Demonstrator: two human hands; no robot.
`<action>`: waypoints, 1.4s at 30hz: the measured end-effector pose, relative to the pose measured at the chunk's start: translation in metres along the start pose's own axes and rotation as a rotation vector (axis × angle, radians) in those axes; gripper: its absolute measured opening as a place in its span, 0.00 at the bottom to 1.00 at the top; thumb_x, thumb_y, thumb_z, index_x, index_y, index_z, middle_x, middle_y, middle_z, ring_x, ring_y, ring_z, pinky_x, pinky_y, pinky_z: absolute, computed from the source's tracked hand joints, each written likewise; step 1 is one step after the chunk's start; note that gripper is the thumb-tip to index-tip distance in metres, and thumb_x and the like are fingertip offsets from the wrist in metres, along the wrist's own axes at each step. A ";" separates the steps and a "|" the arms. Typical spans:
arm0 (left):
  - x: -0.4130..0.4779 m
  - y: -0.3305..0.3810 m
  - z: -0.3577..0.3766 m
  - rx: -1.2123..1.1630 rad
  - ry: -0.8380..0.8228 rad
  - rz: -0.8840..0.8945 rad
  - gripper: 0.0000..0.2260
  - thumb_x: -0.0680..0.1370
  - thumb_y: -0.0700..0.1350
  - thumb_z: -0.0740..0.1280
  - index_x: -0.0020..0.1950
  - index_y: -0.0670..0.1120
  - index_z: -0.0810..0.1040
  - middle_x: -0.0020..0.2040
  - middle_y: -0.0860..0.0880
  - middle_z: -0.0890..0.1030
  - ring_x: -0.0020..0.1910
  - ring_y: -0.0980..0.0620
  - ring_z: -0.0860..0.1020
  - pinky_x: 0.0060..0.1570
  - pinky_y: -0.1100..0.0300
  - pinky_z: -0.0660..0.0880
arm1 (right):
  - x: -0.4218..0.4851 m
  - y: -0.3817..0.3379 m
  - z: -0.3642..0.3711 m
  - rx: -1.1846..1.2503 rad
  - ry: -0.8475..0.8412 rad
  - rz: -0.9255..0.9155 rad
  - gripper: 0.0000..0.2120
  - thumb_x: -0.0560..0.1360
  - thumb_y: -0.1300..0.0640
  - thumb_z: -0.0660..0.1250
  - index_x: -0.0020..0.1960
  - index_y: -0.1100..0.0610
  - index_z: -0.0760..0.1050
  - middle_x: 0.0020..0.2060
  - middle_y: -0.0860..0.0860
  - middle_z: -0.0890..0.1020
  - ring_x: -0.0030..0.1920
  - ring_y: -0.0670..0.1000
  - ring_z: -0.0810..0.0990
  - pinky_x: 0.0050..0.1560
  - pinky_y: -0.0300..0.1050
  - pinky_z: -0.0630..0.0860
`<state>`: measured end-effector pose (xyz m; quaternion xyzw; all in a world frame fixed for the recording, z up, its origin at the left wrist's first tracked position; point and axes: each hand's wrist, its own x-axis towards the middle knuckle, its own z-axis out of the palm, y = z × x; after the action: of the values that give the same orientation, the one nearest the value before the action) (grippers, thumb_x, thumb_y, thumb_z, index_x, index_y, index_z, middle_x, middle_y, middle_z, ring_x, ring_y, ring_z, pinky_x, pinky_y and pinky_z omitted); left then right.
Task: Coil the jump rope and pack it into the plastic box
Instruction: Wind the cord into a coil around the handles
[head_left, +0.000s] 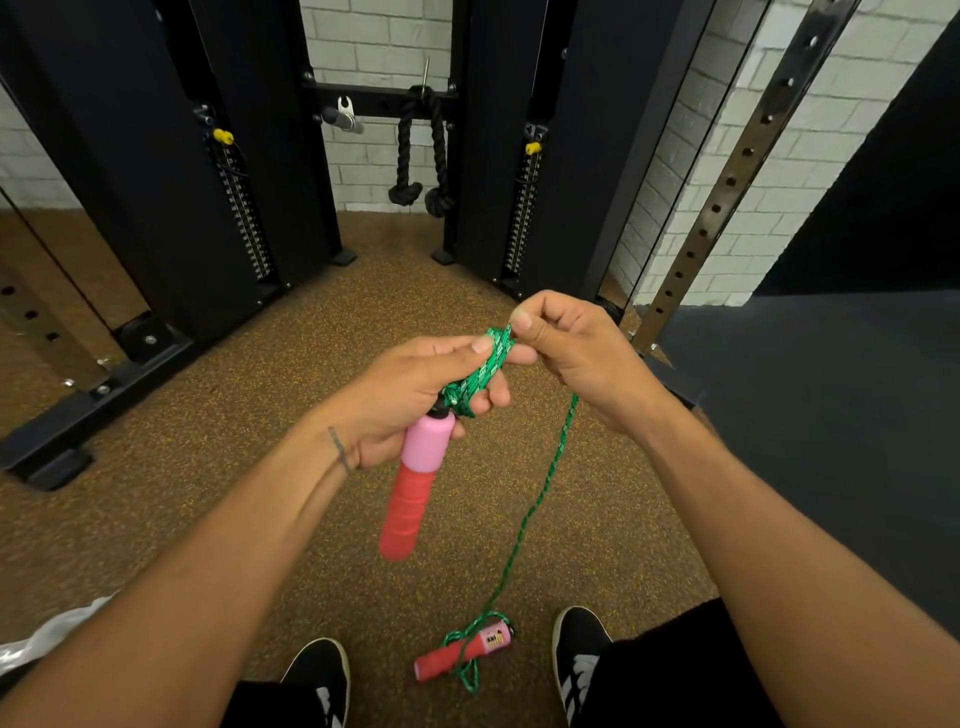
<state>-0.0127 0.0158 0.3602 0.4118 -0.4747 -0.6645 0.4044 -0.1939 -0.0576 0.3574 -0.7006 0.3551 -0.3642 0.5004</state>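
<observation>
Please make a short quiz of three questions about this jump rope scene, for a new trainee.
1. True or false: both handles of the jump rope are held in the hands.
2. Which hand holds the pink and red handle? A) left hand B) right hand C) neither
3. Fill in: the slack green rope hangs down from the ______ hand.

Key
1. False. The second handle lies on the floor between the shoes.
2. A. The left hand grips it, with the folded coils under its thumb.
3. Right. The right hand pinches the top of the coils.
</observation>
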 end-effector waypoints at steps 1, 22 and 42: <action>0.000 0.000 0.000 -0.021 -0.016 0.001 0.15 0.80 0.50 0.62 0.61 0.46 0.82 0.37 0.50 0.81 0.32 0.59 0.74 0.27 0.66 0.72 | 0.001 0.002 0.000 -0.006 -0.006 0.015 0.11 0.75 0.45 0.66 0.42 0.52 0.78 0.30 0.43 0.75 0.27 0.38 0.69 0.30 0.31 0.64; -0.001 0.001 0.000 -0.154 0.058 0.108 0.16 0.80 0.40 0.62 0.68 0.45 0.75 0.60 0.45 0.83 0.52 0.56 0.83 0.32 0.66 0.76 | -0.011 0.022 0.025 -0.134 -0.271 0.355 0.14 0.84 0.50 0.57 0.45 0.48 0.78 0.34 0.48 0.78 0.32 0.46 0.73 0.33 0.42 0.70; 0.007 -0.008 -0.003 0.189 0.193 0.033 0.13 0.82 0.44 0.62 0.67 0.49 0.76 0.44 0.44 0.81 0.34 0.55 0.77 0.34 0.62 0.76 | -0.019 -0.007 0.016 -0.266 -0.374 0.085 0.09 0.78 0.53 0.69 0.48 0.58 0.83 0.33 0.45 0.80 0.31 0.44 0.74 0.32 0.39 0.70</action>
<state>-0.0137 0.0106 0.3513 0.5024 -0.5008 -0.5673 0.4184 -0.1888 -0.0323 0.3575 -0.8001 0.3301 -0.1567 0.4757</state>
